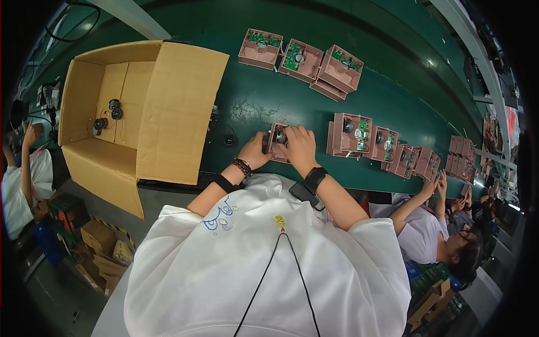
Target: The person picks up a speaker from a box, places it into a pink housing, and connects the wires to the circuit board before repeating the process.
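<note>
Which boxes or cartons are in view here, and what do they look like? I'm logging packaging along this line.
Large cardboard box: open, brown, on the green belt's left end, small black round parts inside.
Small cartons: brown, piled on the floor, lower left.
No labels, signs or screens are clear enough to tell.

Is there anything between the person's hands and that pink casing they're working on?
Nothing visible. Both hands are already on the pink casing: the left hand grips its left side and the right hand covers its right side and top. The small black part on the green belt lies clear to the left.
</note>
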`<state>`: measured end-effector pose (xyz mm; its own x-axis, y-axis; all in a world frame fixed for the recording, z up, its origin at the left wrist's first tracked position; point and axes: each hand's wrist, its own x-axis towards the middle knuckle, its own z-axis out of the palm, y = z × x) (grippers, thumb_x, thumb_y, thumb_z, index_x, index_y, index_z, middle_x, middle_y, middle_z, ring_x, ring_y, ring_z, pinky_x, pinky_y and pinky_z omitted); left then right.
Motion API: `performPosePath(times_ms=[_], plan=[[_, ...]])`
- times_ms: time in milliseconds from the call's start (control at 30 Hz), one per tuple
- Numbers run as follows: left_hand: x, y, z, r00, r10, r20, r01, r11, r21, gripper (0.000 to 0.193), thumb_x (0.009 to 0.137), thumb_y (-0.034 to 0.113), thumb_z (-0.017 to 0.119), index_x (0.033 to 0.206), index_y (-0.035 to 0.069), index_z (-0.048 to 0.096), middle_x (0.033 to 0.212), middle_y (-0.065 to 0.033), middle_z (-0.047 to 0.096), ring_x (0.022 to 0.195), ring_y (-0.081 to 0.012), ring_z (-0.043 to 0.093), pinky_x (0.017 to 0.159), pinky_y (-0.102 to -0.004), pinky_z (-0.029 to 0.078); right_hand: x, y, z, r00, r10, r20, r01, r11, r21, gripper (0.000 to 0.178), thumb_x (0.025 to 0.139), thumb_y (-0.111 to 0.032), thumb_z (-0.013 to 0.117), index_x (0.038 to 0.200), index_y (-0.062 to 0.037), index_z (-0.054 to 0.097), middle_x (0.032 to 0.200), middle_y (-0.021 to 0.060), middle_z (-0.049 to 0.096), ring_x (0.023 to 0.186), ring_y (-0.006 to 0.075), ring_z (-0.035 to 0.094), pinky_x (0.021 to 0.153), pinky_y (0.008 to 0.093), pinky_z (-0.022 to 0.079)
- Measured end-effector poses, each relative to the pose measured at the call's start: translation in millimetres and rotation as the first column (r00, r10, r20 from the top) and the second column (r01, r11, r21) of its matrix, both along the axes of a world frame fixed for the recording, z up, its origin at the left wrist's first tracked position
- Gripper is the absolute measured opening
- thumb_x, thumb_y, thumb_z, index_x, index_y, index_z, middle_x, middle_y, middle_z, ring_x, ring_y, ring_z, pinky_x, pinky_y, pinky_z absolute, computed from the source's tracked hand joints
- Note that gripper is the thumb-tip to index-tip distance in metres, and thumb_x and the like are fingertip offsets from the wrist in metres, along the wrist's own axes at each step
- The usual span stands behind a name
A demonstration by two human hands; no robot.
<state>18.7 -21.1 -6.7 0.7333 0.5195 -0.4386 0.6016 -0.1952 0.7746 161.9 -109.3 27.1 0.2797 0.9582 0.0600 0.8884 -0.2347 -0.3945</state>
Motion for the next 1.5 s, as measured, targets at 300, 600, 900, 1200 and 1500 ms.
performPosePath(times_ms=[300,600,900,1200,1500], plan=[[1,2,4,0.999,-0.039,0.020,0.040,0.999,-0.018,0.057,0.072,0.023,0.069,0.116,0.002,0.040,0.097,-0.0138,0.059,0.077,-0.0238,0.062,0.071,-0.0333,0.048,-2,5,6,0.997,-0.015,0.080,0.021,0.997,-0.074,0.039,0.056,-0.021,0.072,0.088,-0.0098,0.053,0.086,0.0027,0.058,0.085,0.0187,0.052,0.075,0.0368,0.033],[24,18,-7,0.989,0.119,0.082,-0.120,0.993,0.003,0.042,0.078,0.032,0.059,0.112,0.009,0.051,0.100,-0.0126,0.059,0.091,-0.0272,0.058,0.078,-0.0360,0.045,-3,4,3,0.989,0.014,0.147,-0.006,0.999,-0.048,0.037,0.057,-0.023,0.072,0.087,-0.0105,0.053,0.082,0.0018,0.057,0.080,0.0179,0.052,0.073,0.0364,0.031],[31,26,8,0.998,0.066,-0.018,-0.067,0.995,-0.076,0.044,0.074,0.022,0.065,0.113,0.010,0.050,0.093,-0.0101,0.062,0.091,-0.0280,0.058,0.076,-0.0370,0.045,-5,3,0,0.998,-0.061,0.000,0.061,0.997,-0.036,0.034,0.057,-0.019,0.072,0.084,-0.0097,0.053,0.083,0.0020,0.058,0.082,0.0177,0.052,0.072,0.0357,0.030],[38,34,-1,0.998,0.010,-0.064,-0.014,0.998,-0.065,0.048,0.070,0.020,0.068,0.112,0.010,0.046,0.096,-0.0124,0.059,0.092,-0.0290,0.057,0.077,-0.0372,0.045,-6,10,0,0.996,-0.055,0.075,0.060,0.996,-0.061,0.033,0.058,-0.021,0.072,0.084,-0.0107,0.054,0.083,0.0012,0.058,0.078,0.0184,0.054,0.072,0.0367,0.029],[37,31,33,0.955,-0.095,0.282,-0.002,0.946,0.325,0.033,0.076,0.024,0.063,0.105,0.011,0.055,0.101,-0.0075,0.057,0.095,-0.0288,0.053,0.082,-0.0372,0.042,20,-6,32,0.998,-0.064,-0.013,0.064,0.997,0.037,0.026,0.068,-0.017,0.067,0.090,-0.0093,0.054,0.079,0.0039,0.057,0.074,0.0215,0.056,0.076,0.0372,0.032]])
